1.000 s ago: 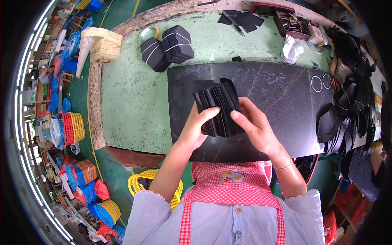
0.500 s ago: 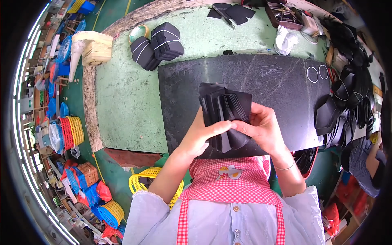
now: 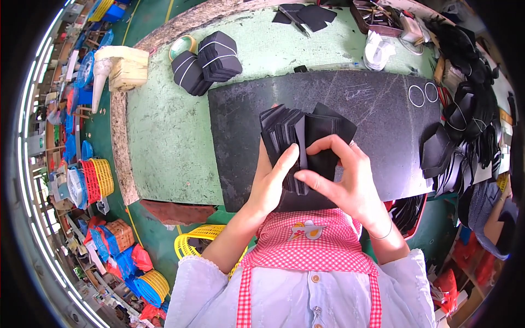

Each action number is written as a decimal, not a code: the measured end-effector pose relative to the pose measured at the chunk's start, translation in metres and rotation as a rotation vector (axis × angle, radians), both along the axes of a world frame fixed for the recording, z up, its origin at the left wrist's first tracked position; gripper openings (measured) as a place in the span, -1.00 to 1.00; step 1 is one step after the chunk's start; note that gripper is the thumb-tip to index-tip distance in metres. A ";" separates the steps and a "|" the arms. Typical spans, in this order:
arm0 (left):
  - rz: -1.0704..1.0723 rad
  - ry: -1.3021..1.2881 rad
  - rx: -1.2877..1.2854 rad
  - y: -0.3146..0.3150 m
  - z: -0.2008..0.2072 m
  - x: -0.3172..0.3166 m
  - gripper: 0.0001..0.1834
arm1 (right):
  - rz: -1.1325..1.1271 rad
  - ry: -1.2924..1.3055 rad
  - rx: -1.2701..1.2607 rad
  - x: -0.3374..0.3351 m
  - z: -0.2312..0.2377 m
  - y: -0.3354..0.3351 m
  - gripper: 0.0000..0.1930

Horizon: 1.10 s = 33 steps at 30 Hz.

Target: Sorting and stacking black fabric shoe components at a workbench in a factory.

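Observation:
A thick stack of black flat pieces point(image 3: 283, 128) is held upright before me, its sheets fanned apart. My left hand point(image 3: 269, 183) is closed round the stack's left side, thumb across the front. To the right, more black pieces point(image 3: 322, 126) lean away from the main bundle, leaving a gap between. My right hand point(image 3: 347, 177) is at this gap, thumb and forefinger spread apart, their tips at the sheets. Its other fingers are mostly hidden behind the forefinger. What the pieces are made of, I cannot tell.
A dark mat point(image 3: 240, 136) covers part of the green table point(image 3: 164, 142). Two banded black stacks point(image 3: 219, 54) lie beside a tape roll point(image 3: 182, 48). White rings point(image 3: 416, 96) rest on the mat. Black pieces point(image 3: 437, 153) crowd the right edge. A tool box point(image 3: 377, 17) stands at the back.
The right thumb and forefinger have come apart from the stack's front. The pieces have split into a left bundle and a right part that leans outward.

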<state>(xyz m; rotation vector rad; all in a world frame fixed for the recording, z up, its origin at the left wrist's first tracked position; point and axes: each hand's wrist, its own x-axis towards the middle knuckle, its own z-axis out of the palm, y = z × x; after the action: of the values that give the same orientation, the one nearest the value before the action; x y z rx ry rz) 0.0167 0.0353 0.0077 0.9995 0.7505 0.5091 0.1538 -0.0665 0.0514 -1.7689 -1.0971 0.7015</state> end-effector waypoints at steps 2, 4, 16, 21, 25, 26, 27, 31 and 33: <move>-0.008 -0.080 -0.193 0.005 0.001 -0.002 -0.33 | -0.039 0.210 -0.043 0.003 -0.002 -0.004 -0.77; 0.037 -0.139 -0.306 0.003 0.006 -0.002 -0.29 | -0.102 0.218 -0.006 0.001 -0.012 -0.005 -0.86; -0.058 -0.086 -0.218 0.000 -0.004 -0.001 -0.42 | -0.068 0.399 0.052 0.006 -0.036 -0.011 -0.77; 0.036 -0.224 -0.533 0.017 -0.029 -0.013 -0.51 | -0.293 0.451 0.141 0.033 -0.041 -0.019 -0.72; -0.037 -0.270 -0.446 0.018 -0.020 -0.008 -0.57 | -0.400 -0.598 -0.077 0.079 -0.053 -0.036 -0.68; 0.002 -0.240 -0.404 0.018 -0.032 -0.012 -0.59 | -0.474 -0.989 -0.021 0.076 -0.048 -0.029 -0.65; 0.036 -0.231 -0.424 0.016 -0.039 -0.016 -0.61 | -0.444 -0.772 0.053 0.070 -0.042 -0.025 -0.64; -0.006 -0.187 -0.365 0.001 -0.010 0.007 -0.62 | -0.057 0.129 0.033 0.008 -0.014 -0.014 -0.42; -0.154 -0.238 -0.141 0.001 -0.021 0.000 -0.58 | 0.026 0.093 0.038 -0.002 -0.017 -0.002 -0.50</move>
<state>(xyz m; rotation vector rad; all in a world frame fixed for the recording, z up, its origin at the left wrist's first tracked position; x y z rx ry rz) 0.0170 0.0367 -0.0128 0.8404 0.4856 0.4269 0.1513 -0.0684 0.0347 -1.6758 -1.0654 0.7668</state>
